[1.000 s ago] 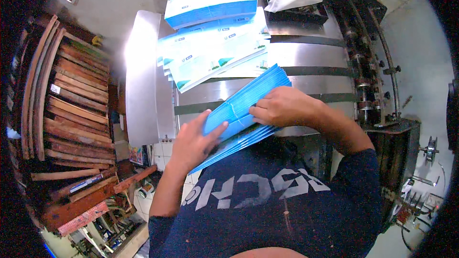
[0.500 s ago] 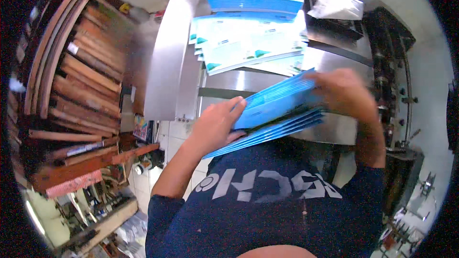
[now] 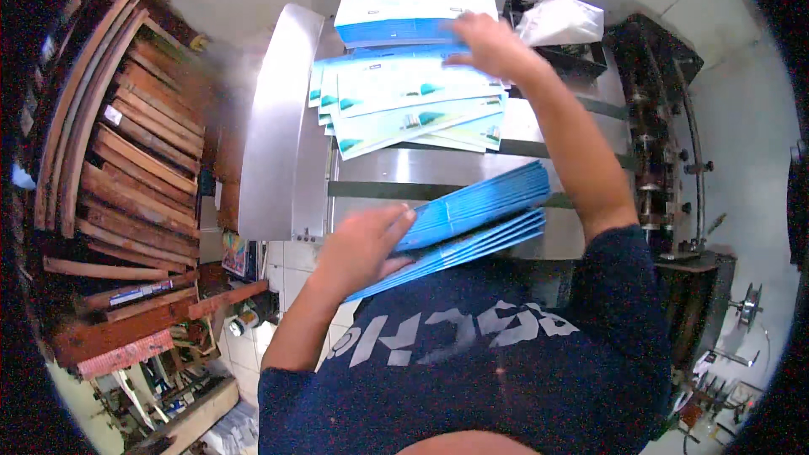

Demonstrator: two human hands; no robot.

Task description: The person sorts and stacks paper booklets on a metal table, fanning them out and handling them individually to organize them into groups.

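Observation:
My left hand [image 3: 364,244] is closed around the left end of a fanned bundle of blue folded sheets [image 3: 484,206]. A gap splits the bundle into a thicker upper part and a thinner lower part, close in front of my shirt. My right hand [image 3: 493,46] reaches up to the right end of a tall stack of printed sheets [image 3: 379,25], white on top with blue edges. Its thumb and fingers are apart, slightly blurred, with nothing visible between them. Just below that stack lie loosely overlapping white, blue and green printed sheets [image 3: 396,88].
A metal worktable [image 3: 379,164] with dark slots bears the sheets, and a tilted metal panel [image 3: 282,118] rises at its left. A black tray with a white plastic bag [image 3: 560,21] stands back right, near machine rollers [image 3: 653,143]. Wooden boards [image 3: 143,168] fill a rack at left.
My right hand has left the blue folded sheets and moved up and away to the back stack. My left hand keeps hold of the bundle, now a little lower and further left.

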